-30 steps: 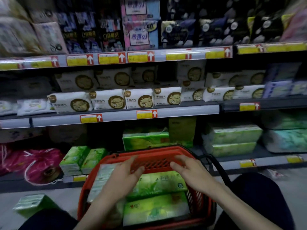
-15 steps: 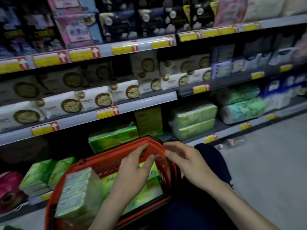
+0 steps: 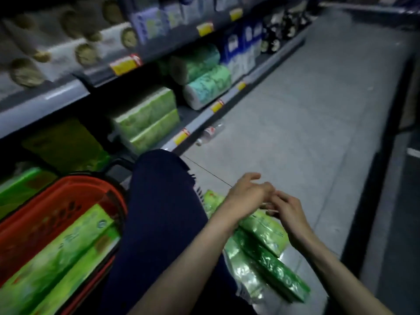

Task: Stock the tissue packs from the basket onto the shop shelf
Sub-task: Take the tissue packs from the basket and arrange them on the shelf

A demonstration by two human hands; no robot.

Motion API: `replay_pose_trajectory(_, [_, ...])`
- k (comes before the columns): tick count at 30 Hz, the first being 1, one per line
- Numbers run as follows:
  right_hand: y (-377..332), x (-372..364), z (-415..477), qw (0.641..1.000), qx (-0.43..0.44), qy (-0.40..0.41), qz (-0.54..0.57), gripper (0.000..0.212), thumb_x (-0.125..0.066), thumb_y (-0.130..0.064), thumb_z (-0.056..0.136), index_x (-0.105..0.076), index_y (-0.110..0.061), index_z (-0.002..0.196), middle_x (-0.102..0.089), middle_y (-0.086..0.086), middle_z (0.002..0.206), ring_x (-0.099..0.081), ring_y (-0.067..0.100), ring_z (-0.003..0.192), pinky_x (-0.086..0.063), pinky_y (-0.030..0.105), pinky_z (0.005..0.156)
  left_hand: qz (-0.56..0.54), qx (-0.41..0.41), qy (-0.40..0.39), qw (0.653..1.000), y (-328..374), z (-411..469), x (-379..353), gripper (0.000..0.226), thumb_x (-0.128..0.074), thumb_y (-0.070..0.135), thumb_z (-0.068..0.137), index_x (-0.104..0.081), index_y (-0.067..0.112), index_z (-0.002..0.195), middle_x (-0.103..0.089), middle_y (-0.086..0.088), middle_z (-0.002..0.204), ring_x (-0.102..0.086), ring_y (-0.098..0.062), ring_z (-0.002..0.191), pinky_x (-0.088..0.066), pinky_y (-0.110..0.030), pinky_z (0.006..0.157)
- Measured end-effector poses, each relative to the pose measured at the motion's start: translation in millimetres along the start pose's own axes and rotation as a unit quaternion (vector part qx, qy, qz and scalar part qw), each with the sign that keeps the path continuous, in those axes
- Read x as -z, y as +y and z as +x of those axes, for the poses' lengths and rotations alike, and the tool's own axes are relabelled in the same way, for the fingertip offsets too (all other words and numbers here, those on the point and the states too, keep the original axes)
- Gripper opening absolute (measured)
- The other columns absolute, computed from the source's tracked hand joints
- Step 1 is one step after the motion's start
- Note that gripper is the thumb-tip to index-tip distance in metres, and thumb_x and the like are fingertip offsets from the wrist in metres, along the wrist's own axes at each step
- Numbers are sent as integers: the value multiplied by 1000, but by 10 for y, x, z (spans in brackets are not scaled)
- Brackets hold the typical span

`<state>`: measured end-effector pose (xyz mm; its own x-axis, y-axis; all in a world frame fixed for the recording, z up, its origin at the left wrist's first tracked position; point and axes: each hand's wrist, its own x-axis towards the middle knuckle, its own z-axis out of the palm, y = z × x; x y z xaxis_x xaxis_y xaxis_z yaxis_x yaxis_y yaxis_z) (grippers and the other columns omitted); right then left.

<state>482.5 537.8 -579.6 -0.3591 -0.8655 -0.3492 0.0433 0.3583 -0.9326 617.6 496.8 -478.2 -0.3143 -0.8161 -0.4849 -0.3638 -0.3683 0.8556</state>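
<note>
Swung right and down since a second ago, away from the red shopping basket (image 3: pixel 75 185) and onto the floor (image 3: pixel 306 133) beyond the dark-trousered knee (image 3: pixel 163 212); brought left hand (image 3: pixel 247 193) and right hand (image 3: pixel 289 211) off the basket rim to meet over a green tissue multipack (image 3: pixel 268 233) lying flat on the floor; cannot tell the grip of either: fingers bent and touching around a pale strip at the pack's top face, pinched or merely brushed, too blurred to say. Lies directly under the hands, long axis running from near the knee away to the lower right, along the right forearm; about equally near both hands, so probably a two-handed lift. Must then carry left, across the knee, to the bottom shelf (image 3: pixel 201 120) beside the stacked green packs (image 3: pixel 145 119); more packs (image 3: pixel 59 258) waiting in the basket.
</note>
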Motion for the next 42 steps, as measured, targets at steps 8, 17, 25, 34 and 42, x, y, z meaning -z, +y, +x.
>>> replay_pose_trajectory(8, [1603,532,-142,889,-156,-54,-427,56,-69,-34,84,-55,-23,137,-72,3,120,-68,26,110,-52,36,84,-209,292,38,932,-864,738,-846,44,-55,27,95,-48,7,133,-51,-15,128,-52,-40,117,-47,-48,99])
replay_pose_trajectory(17, [2077,498,-349,857,-138,-52,-494,50,-71,-62,81,-59,-37,123,-73,-7,108,-71,23,100,-51,34,71,-151,376,-13,914,-1958,945,-1173,54,-53,37,81,-65,3,122,-68,-14,125,-67,-33,112,-53,-41,104])
replay_pose_trajectory(25, [1181,972,-407,936,-156,-69,-308,34,-93,-23,67,-78,-19,98,-81,-1,80,-78,17,73,-64,37,72,-217,282,11,935,-1402,697,-1010,123,-84,77,57,-44,7,149,-59,-12,144,-60,-31,127,-50,-41,103])
replay_pose_trajectory(34, [-511,510,-514,991,-44,-97,87,64,-87,-24,58,-73,9,112,-76,34,102,-77,44,81,-65,45,70,-135,-108,23,985,-263,186,-220,124,-97,49,56,-20,49,153,-66,7,134,-69,-15,117,-55,-47,104])
replay_pose_trajectory(42, [-1606,-832,-923,940,83,-324,67,34,-80,-22,66,-83,-12,99,-78,26,102,-78,37,83,-64,43,66,-172,-160,90,968,-229,-1161,1463,63,-85,33,82,-54,27,136,-73,-3,127,-72,-26,116,-56,-56,100])
